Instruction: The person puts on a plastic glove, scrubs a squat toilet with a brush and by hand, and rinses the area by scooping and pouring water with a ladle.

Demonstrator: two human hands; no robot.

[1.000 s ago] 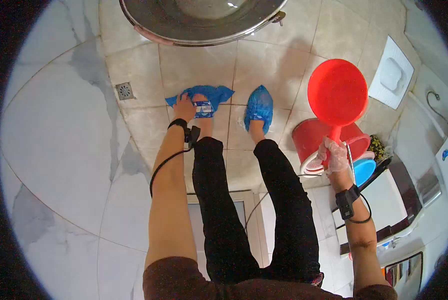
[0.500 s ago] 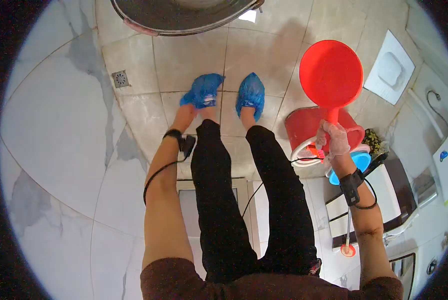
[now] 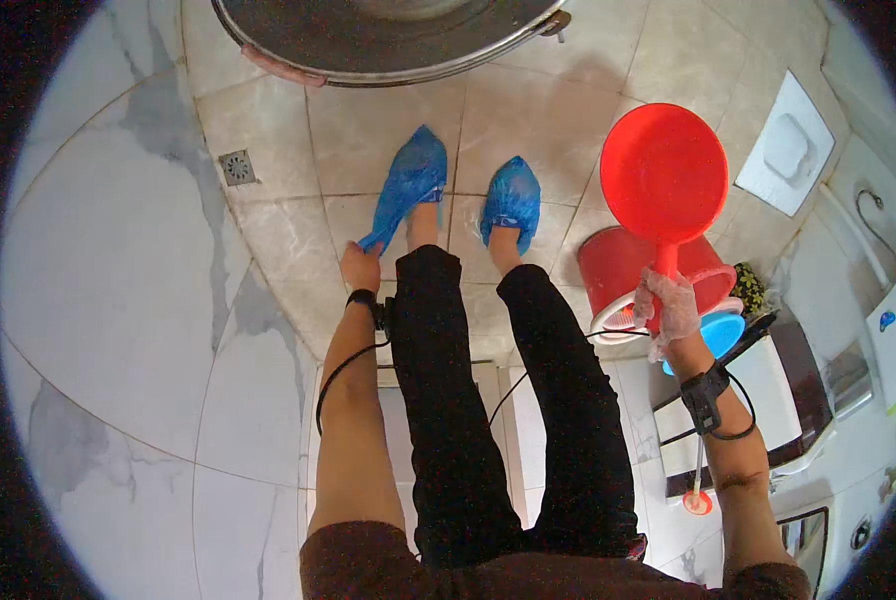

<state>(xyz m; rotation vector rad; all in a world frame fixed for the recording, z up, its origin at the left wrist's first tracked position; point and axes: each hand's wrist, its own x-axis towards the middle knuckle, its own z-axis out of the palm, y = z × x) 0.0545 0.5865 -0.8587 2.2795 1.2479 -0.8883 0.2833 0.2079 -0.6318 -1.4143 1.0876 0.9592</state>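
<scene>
My left hand [image 3: 361, 267], bare, pinches the stretched edge of a blue plastic shoe cover [image 3: 414, 175] on my left foot. The cover is drawn out toward the hand beside my ankle. A second blue shoe cover [image 3: 514, 197] wraps my right foot. In a clear plastic glove, my right hand [image 3: 671, 303] is closed around the handle of a red water dipper [image 3: 664, 172]. The dipper's round bowl faces up toward me. Beneath it is a red bucket [image 3: 608, 265], partly hidden by the dipper and hand.
A large dark metal tub [image 3: 388, 40] stands beyond my feet. A floor drain [image 3: 237, 167] is at left, and a white squat toilet [image 3: 786, 143] at right. Near the red bucket are a blue basin [image 3: 720, 338] and a plant [image 3: 747, 288]. A black cable hangs between my legs.
My left hand has drawn back toward me, stretching the shoe cover's edge away from the foot. The left foot has turned to point more forward. My right hand still holds the dipper.
</scene>
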